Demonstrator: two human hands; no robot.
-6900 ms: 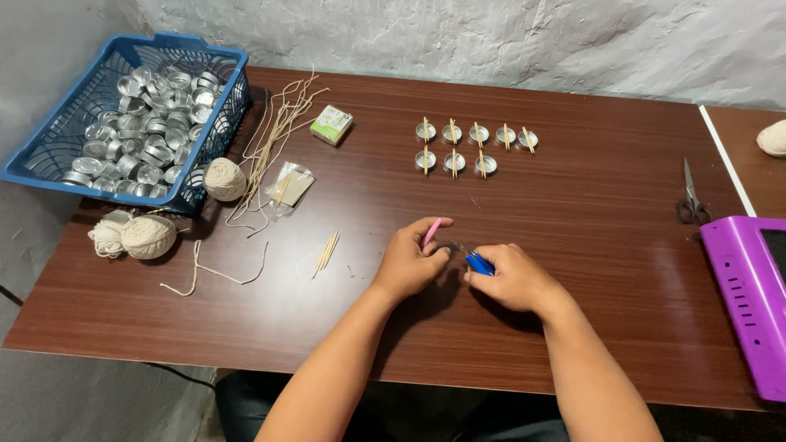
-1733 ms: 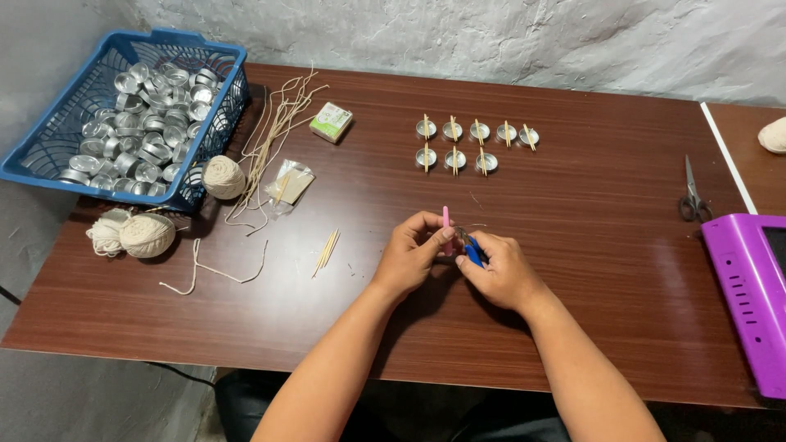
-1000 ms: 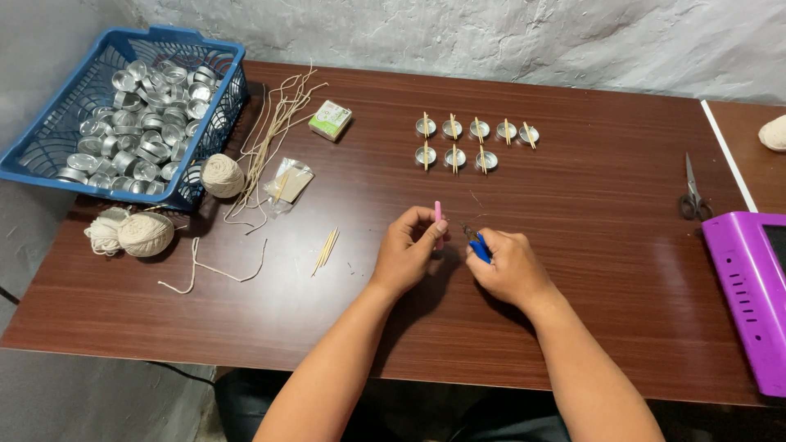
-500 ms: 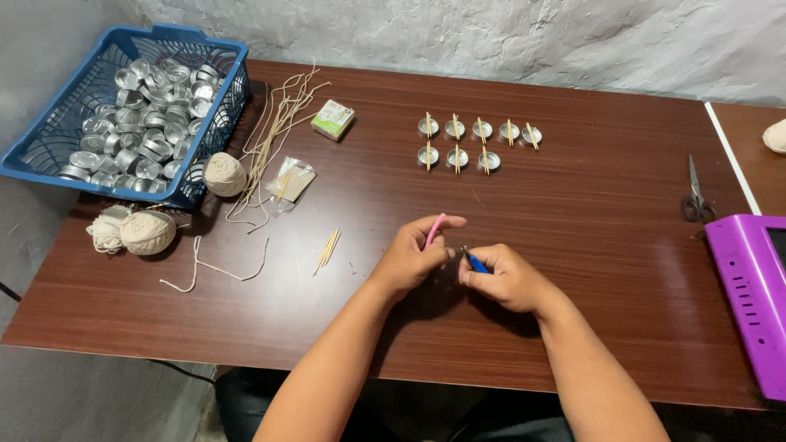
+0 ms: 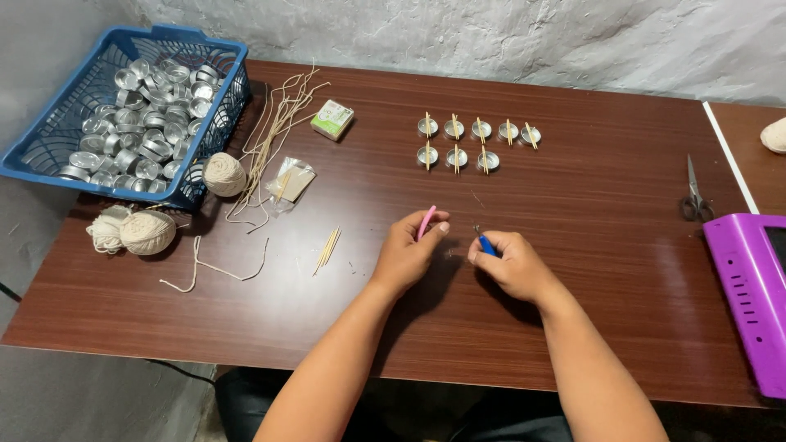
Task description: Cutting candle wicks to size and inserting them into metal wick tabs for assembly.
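My left hand (image 5: 409,252) rests on the brown table (image 5: 589,237) near its middle and grips a thin pink-handled tool (image 5: 426,221) that sticks up between thumb and fingers. A hand's width to its right, my right hand (image 5: 509,263) is closed around a small blue-handled tool (image 5: 485,243) with a fine metal tip pointing up and left. The two hands are apart. Beyond them stand two rows of small metal cups (image 5: 467,142), each with a wooden stick laid across its top.
A blue basket (image 5: 45,147) full of metal cups sits at the back left, with balls of cream string (image 5: 224,173), loose wicks (image 5: 278,123), a small green box (image 5: 333,119) and sticks (image 5: 327,248) nearby. Scissors (image 5: 693,195) and a purple device (image 5: 753,295) lie at the right.
Over the last seconds both hands have worked close together with the pink and blue tools; now they have drawn slightly apart, the right hand shifting a little to the right.
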